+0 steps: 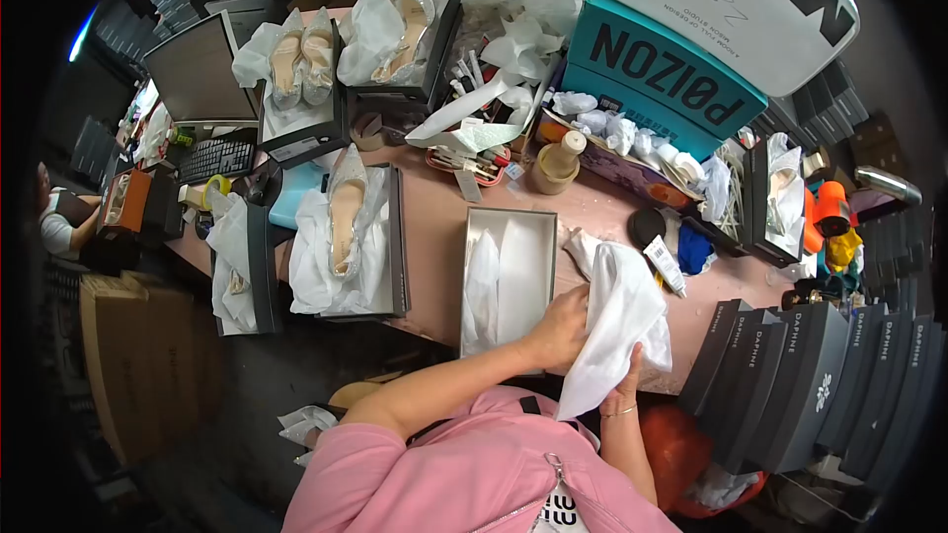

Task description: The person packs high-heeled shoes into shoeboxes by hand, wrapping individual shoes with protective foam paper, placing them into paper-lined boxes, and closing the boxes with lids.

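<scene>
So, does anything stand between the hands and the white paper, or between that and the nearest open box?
Nothing visible separates the left hand or right hand from the white paper; the left hand lies between that paper and the open box.

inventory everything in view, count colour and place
table: one, pink, centre
open boxes: at least six, dark grey, table
shoes: at least five, silver, open boxes
stacked boxes: many, dark grey, right
poizon box: one, teal, back right
mison package: one, white, atop poizon box
monitor: one, dark, left
keyboard: one, black, by monitor
basket: one, red, centre
jar: one, cream, by basket
cartons: some, brown, left
paper: much, white, open boxes
people: two, far left
left hand, right hand: one each, on paper
</scene>
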`<state>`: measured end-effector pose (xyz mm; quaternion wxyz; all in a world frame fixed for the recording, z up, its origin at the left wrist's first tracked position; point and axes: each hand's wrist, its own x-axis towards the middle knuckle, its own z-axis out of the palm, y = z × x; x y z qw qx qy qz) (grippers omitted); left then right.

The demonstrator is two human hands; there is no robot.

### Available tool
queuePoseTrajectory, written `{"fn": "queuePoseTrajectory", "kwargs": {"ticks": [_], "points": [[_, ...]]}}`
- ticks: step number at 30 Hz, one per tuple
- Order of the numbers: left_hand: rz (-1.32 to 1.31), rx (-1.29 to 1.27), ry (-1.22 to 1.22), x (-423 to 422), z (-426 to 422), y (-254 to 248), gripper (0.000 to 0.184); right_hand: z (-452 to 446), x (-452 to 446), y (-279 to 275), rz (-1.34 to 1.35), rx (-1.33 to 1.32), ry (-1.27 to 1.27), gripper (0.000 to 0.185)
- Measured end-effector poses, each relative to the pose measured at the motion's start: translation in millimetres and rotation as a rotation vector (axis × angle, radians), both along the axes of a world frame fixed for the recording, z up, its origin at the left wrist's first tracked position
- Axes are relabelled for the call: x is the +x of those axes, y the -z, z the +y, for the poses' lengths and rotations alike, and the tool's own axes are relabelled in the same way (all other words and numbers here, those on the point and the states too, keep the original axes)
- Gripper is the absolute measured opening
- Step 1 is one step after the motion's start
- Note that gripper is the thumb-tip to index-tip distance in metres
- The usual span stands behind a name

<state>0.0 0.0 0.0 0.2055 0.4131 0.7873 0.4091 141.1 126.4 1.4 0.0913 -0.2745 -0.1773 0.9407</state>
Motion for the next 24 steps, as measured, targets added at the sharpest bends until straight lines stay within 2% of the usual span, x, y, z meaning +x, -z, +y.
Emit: {"fn": "queuePoseTrajectory", "kwargs": {"ticks": [2, 4, 5, 7, 8, 10, 12, 14, 16, 18, 20, 21, 22, 24], "points": [[-0.25, 0.316, -0.092, -29.2, -14.0, -17.0, 0.065, 12.6, 8.5, -1.8, -0.031, 0.055, -0.007, 0.08], [0.055, 0.024, -0.274, -86.2, -43.3, -14.9, 0.053, 12.3, -6.0, -7.3, 0.005, 0.081, 0.04, 0.076], [0.222, -0.155, -0.367, -103.3, -45.6, -5.1, 0.05, 25.3, 2.3, -10.3, -0.025, 0.136, -0.038, 0.077], [0.229, -0.429, -0.291, -128.6, -41.9, 1.0, 0.045, 33.9, 10.8, -10.6, -0.08, 0.22, -0.126, 0.074], [0.229, -0.422, -0.281, -132.8, -36.9, 4.5, 0.045, 32.6, 11.4, -9.6, -0.083, 0.225, -0.115, 0.074], [0.17, -0.56, -0.199, -135.9, -30.2, 12.3, 0.031, 27.9, 7.3, -12.4, -0.219, 0.359, -0.142, 0.073], [0.191, -0.503, -0.226, -136.6, -34.8, 30.1, 0.025, 21.9, -2.4, -20.6, -0.237, 0.367, -0.164, 0.072], [0.219, -0.457, -0.258, -133.0, -45.3, 26.9, 0.021, 13.2, -24.2, -34.4, -0.134, 0.465, -0.252, 0.072], [0.426, -0.408, -0.296, -122.8, -58.5, 4.7, 0.013, 0.7, -49.5, -35.4, -0.148, 0.54, -0.36, 0.068], [0.461, -0.44, -0.304, -124.3, -68.0, 7.2, 0.012, -21.0, -85.3, -31.8, -0.167, 0.537, -0.416, 0.066], [0.497, -0.473, -0.316, -125.6, -76.8, 10.1, 0.012, -38.1, -120.4, -21.1, -0.216, 0.902, -0.562, 0.069], [0.587, -0.466, -0.302, -123.6, -78.3, 11.8, 0.012, -51.2, -135.2, -14.5, -0.224, 1.33, -0.404, 0.075], [0.675, -0.458, -0.289, -122.4, -78.6, 14.4, 0.013, -58.5, -138.4, -13.4, -0.217, 1.333, -0.412, 0.075], [0.618, -0.441, -0.308, -122.8, -79.6, 18.3, 0.014, -78.9, -141.2, -27.1, -0.084, 1.943, -0.208, 0.082]]}}
